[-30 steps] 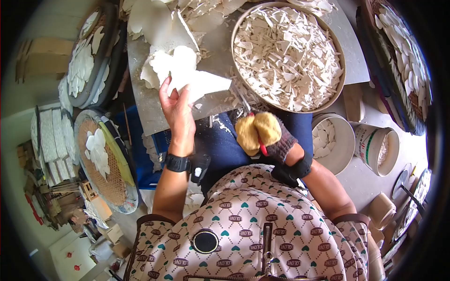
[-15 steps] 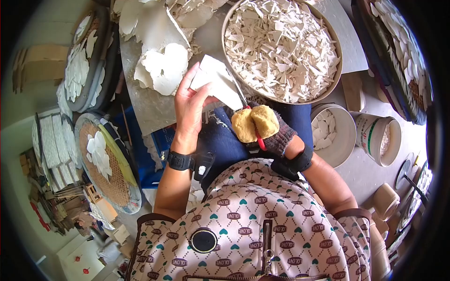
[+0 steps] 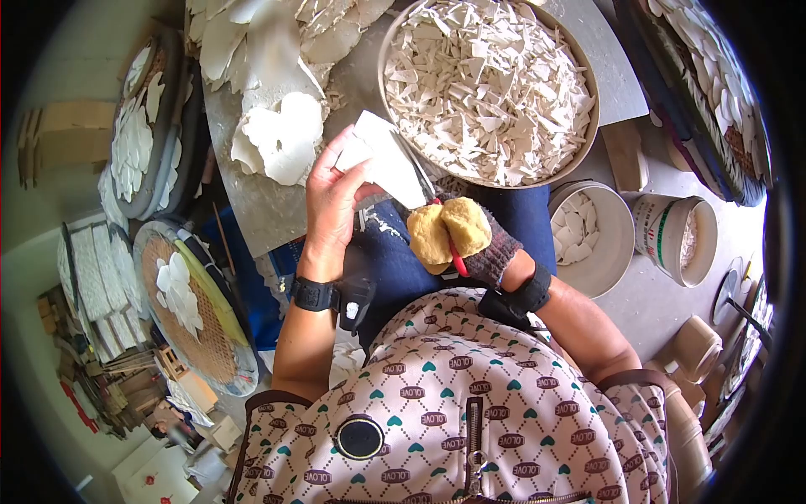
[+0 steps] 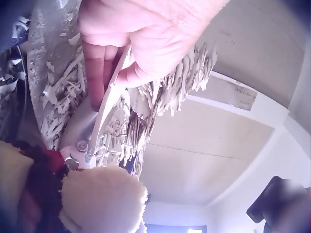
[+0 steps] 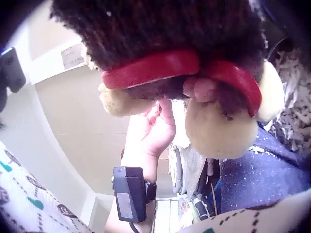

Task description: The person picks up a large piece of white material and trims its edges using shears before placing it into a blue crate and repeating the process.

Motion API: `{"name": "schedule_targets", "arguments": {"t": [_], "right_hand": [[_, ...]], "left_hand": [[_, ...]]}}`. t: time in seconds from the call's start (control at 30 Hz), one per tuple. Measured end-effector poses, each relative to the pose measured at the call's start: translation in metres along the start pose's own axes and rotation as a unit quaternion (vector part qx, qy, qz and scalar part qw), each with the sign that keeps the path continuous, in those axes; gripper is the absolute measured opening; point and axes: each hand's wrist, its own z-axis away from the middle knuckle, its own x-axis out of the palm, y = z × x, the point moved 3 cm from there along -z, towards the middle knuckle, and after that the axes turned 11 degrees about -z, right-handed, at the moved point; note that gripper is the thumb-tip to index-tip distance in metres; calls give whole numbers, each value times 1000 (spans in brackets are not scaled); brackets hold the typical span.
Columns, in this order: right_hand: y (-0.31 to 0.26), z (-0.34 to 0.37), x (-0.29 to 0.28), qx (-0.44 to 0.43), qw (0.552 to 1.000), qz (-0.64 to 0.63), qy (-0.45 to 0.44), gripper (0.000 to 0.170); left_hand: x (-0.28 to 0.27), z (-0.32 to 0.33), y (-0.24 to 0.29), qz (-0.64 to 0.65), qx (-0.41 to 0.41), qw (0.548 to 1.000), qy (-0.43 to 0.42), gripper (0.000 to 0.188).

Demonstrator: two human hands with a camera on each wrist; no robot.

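Note:
My bare left hand (image 3: 330,210) pinches a flat white flake (image 3: 390,164) between thumb and fingers. In my right hand (image 3: 495,252), which wears a dark knitted glove, is a pair of scissors (image 4: 80,128) with red handles (image 5: 150,72). Thick yellow foam pads (image 3: 428,237) are fitted around the handles and fingers. The scissor blades lie along the right edge of the flake, with the pivot right by its lower end in the left wrist view. Most of the gloved fingers are hidden behind the foam.
A round tub (image 3: 594,118) heaped with white slivers stands on the metal table (image 3: 252,202). Larger white sheets (image 3: 285,139) are piled at the table's left. Two buckets (image 3: 617,260) with white pieces stand at right; a woven tray (image 3: 151,290) with flakes is at left.
My left hand has brought the flake away from the sheet pile, rightward and toward me, to the scissors. The flake has turned and now overlaps the blades. My right hand has barely moved.

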Motion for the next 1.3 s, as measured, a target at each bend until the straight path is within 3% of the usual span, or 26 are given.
{"name": "schedule_targets", "arguments": {"t": [0.1, 0.23, 0.4, 0.5, 0.57, 0.6, 0.7, 0.73, 0.83, 0.9, 0.97, 1.03, 1.07, 1.13, 1.17, 1.2, 1.23, 1.3], "right_hand": [[15, -1, -6, -13, 998, 67, 9, 21], [5, -6, -5, 28, 998, 61, 13, 21], [13, -4, -9, 2, 992, 125, 30, 22], [10, -7, -8, 14, 998, 51, 39, 21], [4, -3, -4, 72, 981, -169, 56, 20], [5, -1, -3, 23, 990, -130, 39, 21], [0, -2, -6, 22, 993, -114, -21, 24], [-1, 1, -3, 85, 924, -373, 4, 22], [-9, 3, -4, 63, 984, -165, -2, 21], [-9, 6, -10, 56, 998, -34, -20, 21], [-20, 4, -4, 11, 995, 74, -69, 20], [-36, 7, 2, -80, 986, 137, -58, 18], [-39, 12, -3, -32, 978, 194, -67, 17], [-27, 25, -9, -124, 945, 300, -39, 14], [-7, 32, -11, -262, 901, 345, -19, 16], [14, 35, -14, -264, 900, 348, -9, 17], [27, 38, -15, -265, 899, 347, -4, 18], [45, 39, -13, -37, 980, 192, -23, 22]], "left_hand": [[-4, -3, -2, -20, -21, 998, -50, 48], [-5, -2, -6, -15, -42, 997, -56, 47], [-12, -7, -6, -28, -54, 995, -82, 49], [-15, -11, 0, -66, -50, 991, -108, 51], [-19, -13, 4, -104, -53, 984, -138, 49], [-20, -12, 6, -122, -56, 979, -153, 48], [-17, -7, 14, -157, -48, 965, -206, 45], [-17, -7, 15, -139, -33, 967, -210, 44], [-20, -7, 13, -108, -4, 976, -189, 44], [-31, -6, 13, -118, -4, 984, -135, 45], [-41, -4, 15, -122, -8, 979, -162, 49], [-42, 3, 36, -146, -15, 962, -230, 62], [-40, 5, 48, -131, -16, 950, -284, 64], [-29, -1, 65, -192, -70, 888, -412, 63], [-16, -6, 74, -200, -111, 860, -456, 60], [9, -4, 92, -215, -172, 840, -467, 57], [29, -8, 103, -276, -164, 802, -504, 56], [76, -10, 122, -329, -140, 737, -573, 54]]}}
